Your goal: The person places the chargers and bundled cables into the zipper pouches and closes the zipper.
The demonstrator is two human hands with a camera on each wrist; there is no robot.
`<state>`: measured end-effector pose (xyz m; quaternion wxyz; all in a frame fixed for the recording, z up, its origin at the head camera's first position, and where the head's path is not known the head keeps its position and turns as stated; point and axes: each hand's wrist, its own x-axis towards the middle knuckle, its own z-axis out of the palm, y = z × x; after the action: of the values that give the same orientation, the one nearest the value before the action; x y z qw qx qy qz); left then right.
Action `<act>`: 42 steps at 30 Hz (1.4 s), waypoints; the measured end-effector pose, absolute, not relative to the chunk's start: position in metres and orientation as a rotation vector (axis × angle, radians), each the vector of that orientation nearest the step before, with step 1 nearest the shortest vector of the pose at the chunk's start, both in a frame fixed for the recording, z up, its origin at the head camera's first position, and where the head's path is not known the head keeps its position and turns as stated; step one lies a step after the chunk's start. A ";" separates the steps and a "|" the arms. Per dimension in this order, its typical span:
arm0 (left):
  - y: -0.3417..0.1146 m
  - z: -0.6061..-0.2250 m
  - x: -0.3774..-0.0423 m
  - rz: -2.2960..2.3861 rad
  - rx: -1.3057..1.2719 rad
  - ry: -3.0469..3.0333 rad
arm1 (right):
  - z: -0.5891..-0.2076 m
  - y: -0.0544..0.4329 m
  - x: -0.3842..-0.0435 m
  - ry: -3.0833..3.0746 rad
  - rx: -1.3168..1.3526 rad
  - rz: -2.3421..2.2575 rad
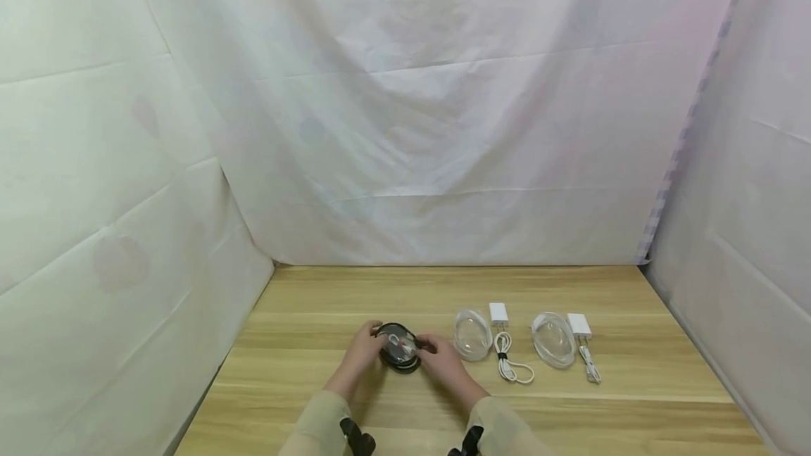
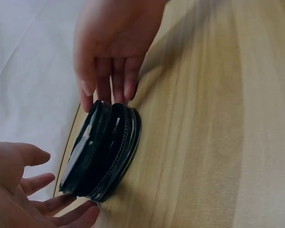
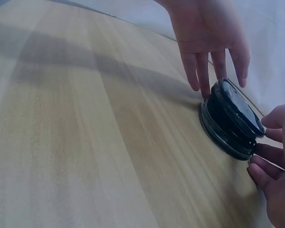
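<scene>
case: the round black zippered pouch with a clear window (image 1: 400, 351) lies on the pale wooden table (image 1: 393, 414), near its front edge, between the two hands; its zip is partly undone and a white cable shows inside
left hand: the left hand (image 1: 362, 353) sits at the pouch's left rim, fingers straight and loosely spread, tips (image 2: 57, 203) at or just short of the edge; nothing is gripped
right hand: the right hand (image 1: 443, 357) is at the right rim, fingers (image 2: 115, 78) extended downward with tips against the lid's edge; whether the thumb pinches a zip pull I cannot tell
beside it: two clear oval lids (image 1: 472, 334) (image 1: 553, 338), two white charger blocks (image 1: 498, 312) (image 1: 579, 324) and two white cables (image 1: 510, 364) (image 1: 588, 363) lie well apart to the right
risk, sliding: with only fingertips on it, the light pouch could skid across the smooth wood if one side pushes harder
risk, lid: the half-open lid may spring or flop, since no finger curls round it
risk, cable: the coiled cable inside could slip out or catch in the zip teeth
</scene>
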<state>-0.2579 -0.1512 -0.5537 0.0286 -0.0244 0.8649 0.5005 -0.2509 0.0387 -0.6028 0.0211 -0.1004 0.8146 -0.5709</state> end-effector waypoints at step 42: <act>-0.145 -0.551 -0.253 -0.063 0.922 2.841 | -0.608 0.043 -0.262 2.731 -0.320 -1.517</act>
<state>-0.2533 -0.1453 -0.5512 0.0770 0.3077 0.9481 -0.0209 -0.2624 0.0429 -0.6076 0.0004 -0.1019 0.8696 -0.4831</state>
